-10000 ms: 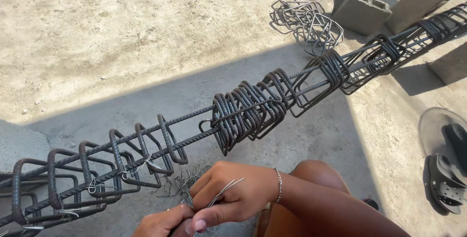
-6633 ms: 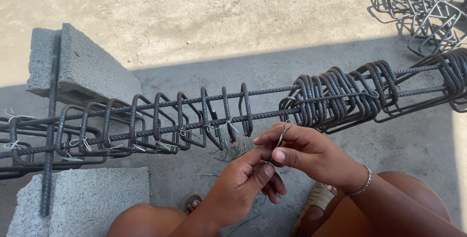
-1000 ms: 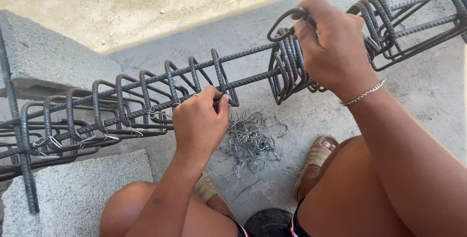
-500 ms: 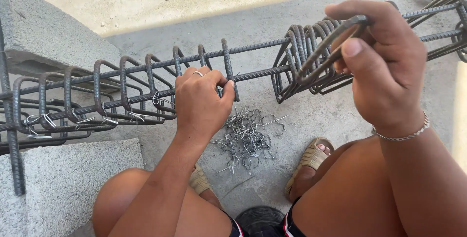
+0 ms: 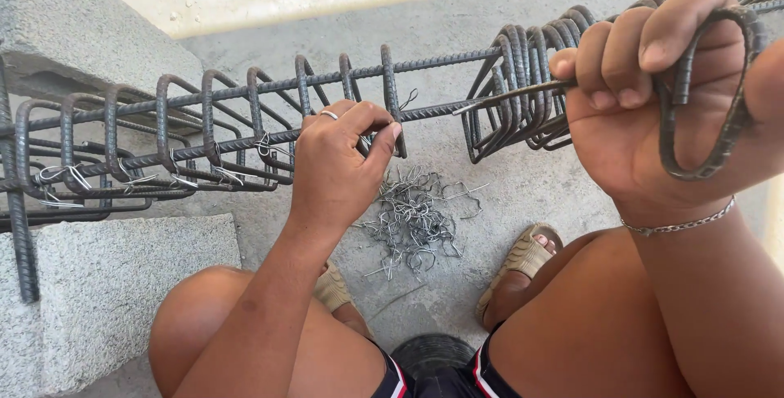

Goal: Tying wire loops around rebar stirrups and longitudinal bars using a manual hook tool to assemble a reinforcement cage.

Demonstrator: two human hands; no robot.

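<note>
I am closing my left hand (image 5: 335, 165) around the steel bar (image 5: 441, 109) beside the last spaced steel loop (image 5: 390, 97), fingers curled tight. My right hand (image 5: 653, 96) is gripping one loop (image 5: 719, 96) off the bunched stack (image 5: 523, 80) — best slid level along the bars, not twisted. The wire ties (image 5: 416, 218) are lying on the floor below. Whether the left fingers are pinching a tie, I cannot tell — the cage's far end is cut off.

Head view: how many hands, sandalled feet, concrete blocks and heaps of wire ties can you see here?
Hands: 2, the left hand and the right hand, both on the rebar cage
Sandalled feet: 2
Concrete blocks: 2
Heaps of wire ties: 1
Total: 7
</note>
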